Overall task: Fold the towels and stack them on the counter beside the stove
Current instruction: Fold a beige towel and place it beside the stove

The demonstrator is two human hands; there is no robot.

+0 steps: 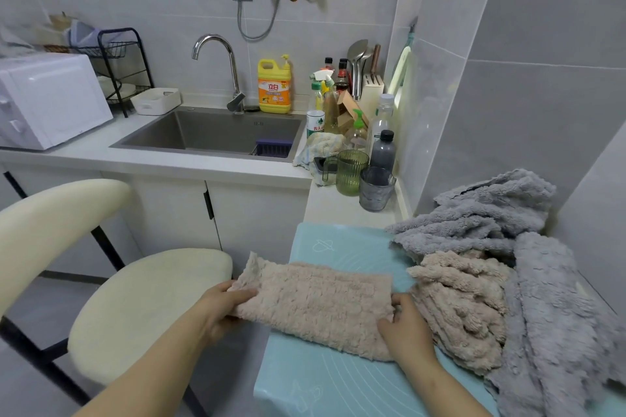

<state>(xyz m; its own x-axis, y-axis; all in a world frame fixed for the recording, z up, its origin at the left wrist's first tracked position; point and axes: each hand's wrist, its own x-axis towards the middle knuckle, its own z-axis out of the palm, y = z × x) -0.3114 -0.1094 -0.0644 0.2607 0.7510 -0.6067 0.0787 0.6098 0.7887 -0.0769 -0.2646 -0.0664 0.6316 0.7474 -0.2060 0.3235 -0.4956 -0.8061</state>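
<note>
A beige fluffy towel, folded into a long strip, lies across the left edge of a light blue mat on the counter. My left hand grips its left end, which hangs out past the counter edge. My right hand holds its right end, fingers curled over the edge. To the right lies a crumpled beige towel, and grey towels are heaped over and behind it up to the wall.
A cream chair stands left of the counter. Behind the mat stand a green cup, a grey glass, bottles and a rag. The sink, yellow detergent bottle and a white microwave lie farther left.
</note>
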